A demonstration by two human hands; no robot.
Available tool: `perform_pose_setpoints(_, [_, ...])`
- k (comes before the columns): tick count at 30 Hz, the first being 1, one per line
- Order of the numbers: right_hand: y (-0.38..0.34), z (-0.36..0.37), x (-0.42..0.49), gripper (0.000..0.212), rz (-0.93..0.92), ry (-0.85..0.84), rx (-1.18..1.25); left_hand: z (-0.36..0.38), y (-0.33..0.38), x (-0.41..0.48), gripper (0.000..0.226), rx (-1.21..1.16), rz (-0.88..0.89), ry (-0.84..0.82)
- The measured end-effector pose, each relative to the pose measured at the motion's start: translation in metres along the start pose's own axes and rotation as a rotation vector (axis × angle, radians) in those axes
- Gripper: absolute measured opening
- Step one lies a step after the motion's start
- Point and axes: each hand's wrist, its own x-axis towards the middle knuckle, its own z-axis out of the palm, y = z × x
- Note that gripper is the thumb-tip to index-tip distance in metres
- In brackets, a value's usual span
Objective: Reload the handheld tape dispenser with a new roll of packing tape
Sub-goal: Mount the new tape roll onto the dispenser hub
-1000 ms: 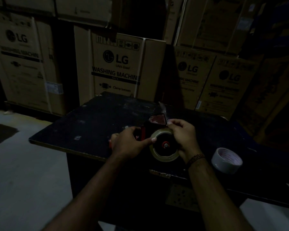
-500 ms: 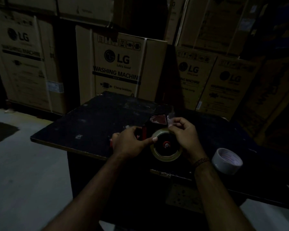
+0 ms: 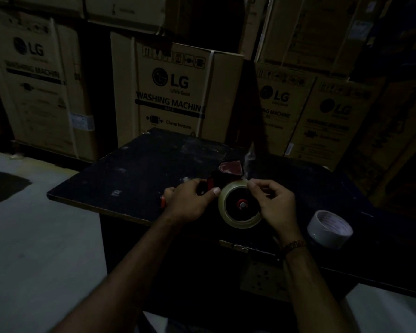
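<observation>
A red and black tape dispenser (image 3: 227, 173) lies on the dark table (image 3: 135, 169). A roll of clear packing tape (image 3: 226, 212) sits on its red hub. My left hand (image 3: 190, 200) grips the dispenser's handle, thumb tip against the roll's left edge. My right hand (image 3: 271, 200) rests on the roll's right side and pinches the tape's loose end at the roll's top. A clear strip of tape (image 3: 247, 159) rises from there past the dispenser's red front plate.
A white empty tape core (image 3: 329, 229) stands on the table to the right of my right hand. Stacked cardboard washing machine boxes (image 3: 175, 92) line the back. A grey floor (image 3: 41, 236) lies to the left.
My right hand's fingers have shifted at the top of the roll, and the clear strip now stands up beside the front plate. The left hand has stayed on the handle.
</observation>
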Motion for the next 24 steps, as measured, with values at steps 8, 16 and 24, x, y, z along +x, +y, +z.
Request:
perform_pose_setpoints(8, [-0.013,-0.006,0.027,0.022,0.014,-0.243,-0.09,0.0,0.002,-0.003,0.046,0.039,0.016,0.007])
perform_pose_setpoints(16, [0.014,-0.006,0.013,0.012,0.16,-0.051,0.133,0.004,0.0,-0.001,0.06,0.002,0.027,-0.01])
perform_pose_setpoints(24, [-0.005,-0.007,0.036,0.021,0.11,-0.22,0.032,0.001,0.011,-0.009,0.04,0.161,0.065,0.028])
